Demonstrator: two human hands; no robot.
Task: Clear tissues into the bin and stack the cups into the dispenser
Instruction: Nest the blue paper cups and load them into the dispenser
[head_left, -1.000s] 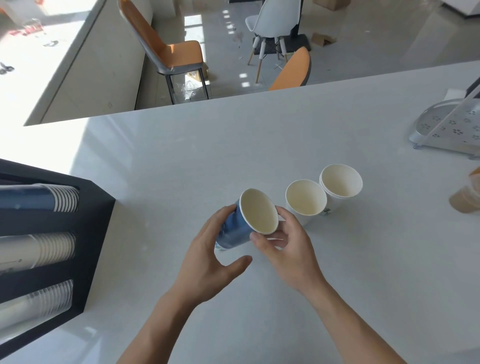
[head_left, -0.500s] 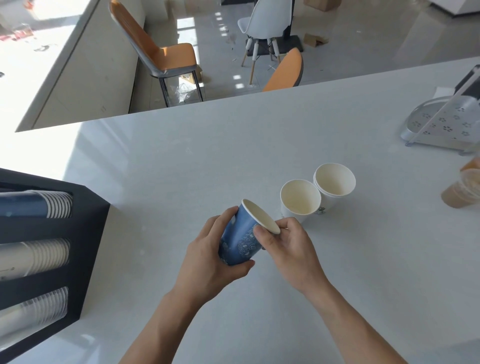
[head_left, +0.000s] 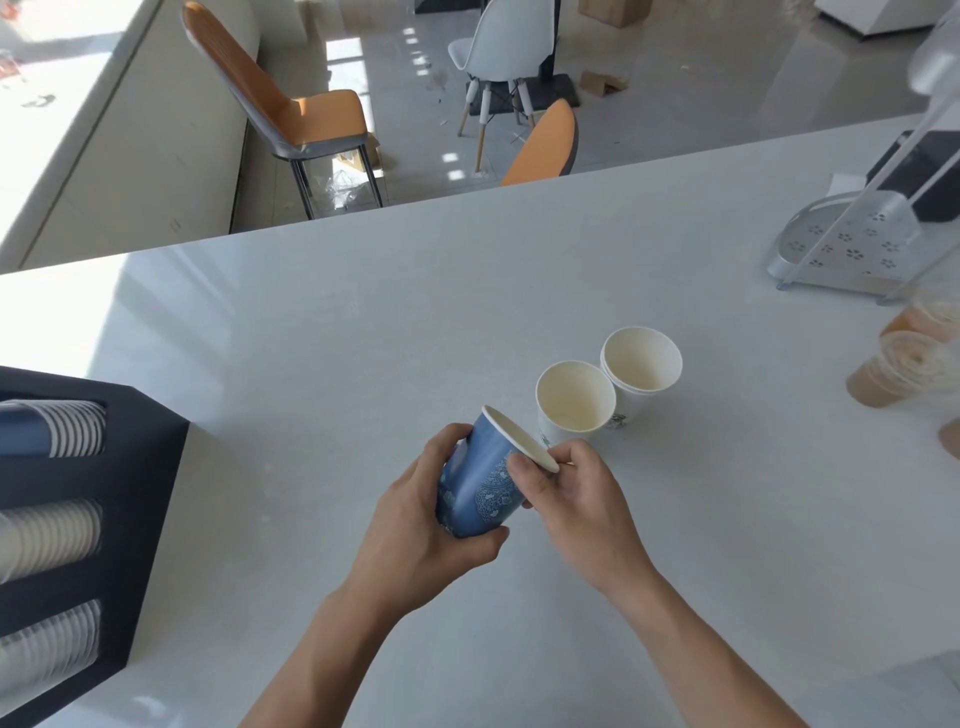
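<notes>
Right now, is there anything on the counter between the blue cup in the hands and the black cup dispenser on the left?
No. In the head view, only bare white counter separates the blue cup from the black dispenser.

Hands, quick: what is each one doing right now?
Left hand: closed around the blue cup, at its base.
Right hand: pinching the same cup's rim.

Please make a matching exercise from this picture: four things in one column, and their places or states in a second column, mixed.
Things:
1. blue cup
2. two white cups
3. black dispenser
4. orange chair

Places or states:
a. on the floor behind the counter
b. held tilted in both hands
c. at the left edge, with cups stacked sideways inside
d. upright on the counter

Pairs: 1-b, 2-d, 3-c, 4-a
</notes>
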